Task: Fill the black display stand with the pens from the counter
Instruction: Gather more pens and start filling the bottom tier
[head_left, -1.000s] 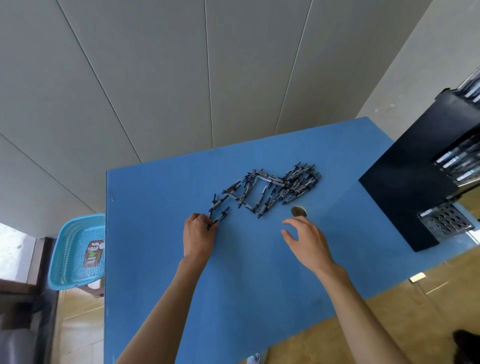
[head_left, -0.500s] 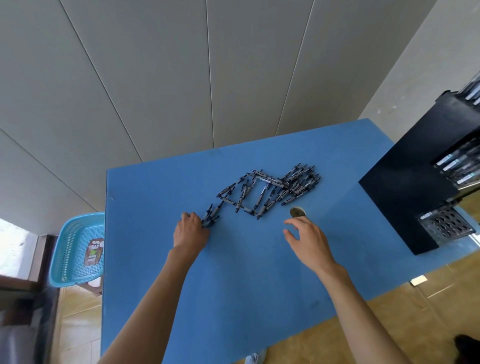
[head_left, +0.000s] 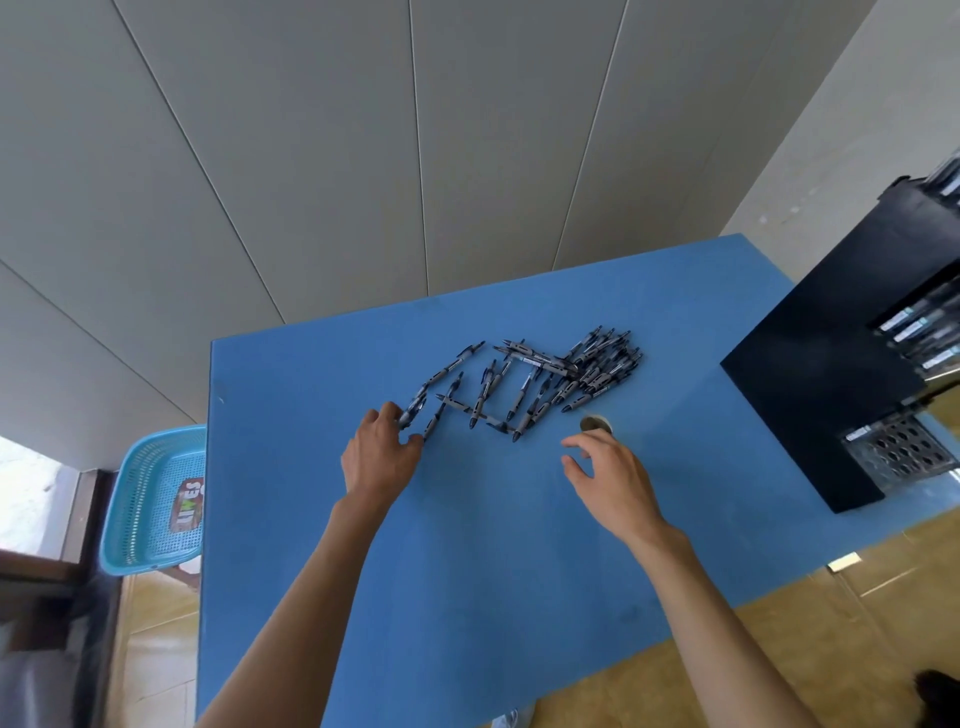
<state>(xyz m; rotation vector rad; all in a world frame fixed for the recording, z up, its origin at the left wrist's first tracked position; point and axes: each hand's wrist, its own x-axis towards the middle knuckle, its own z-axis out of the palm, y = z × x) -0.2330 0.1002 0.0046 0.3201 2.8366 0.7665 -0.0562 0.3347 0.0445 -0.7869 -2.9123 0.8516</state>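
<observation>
Fingertips (head_left: 402, 418) of the left hand (head_left: 378, 457) curl onto the nearest pens at the left end of the pens (head_left: 530, 382), thumb and fingers closing on one or two barrels there; whether they are fully lifted off the counter I cannot tell. Fingers (head_left: 574, 441) of the right hand (head_left: 610, 486) are loosely spread and relaxed, holding nothing, hovering just right of the pens' near edge and close to a small round object (head_left: 595, 423) that lies on the blue counter (head_left: 467, 571).

Beyond the hands, the pens lie scattered in a loose band across the middle of the counter, thin and crossing at the left end, thickly heaped at the right. Well to the right of the heap stands the black display stand (head_left: 831, 374), at the counter's right edge. Some pens already sit in its slots on the far side, and a perforated holder at its lower corner shows many open holes.

Judging from this, the task is only partly along: a few rows of the stand hold stock, while dozens of pens remain on the counter and need gathering and carrying across to the right.

Left of the counter, off its edge, a light blue basket (head_left: 150, 499) holds a small packet.
</observation>
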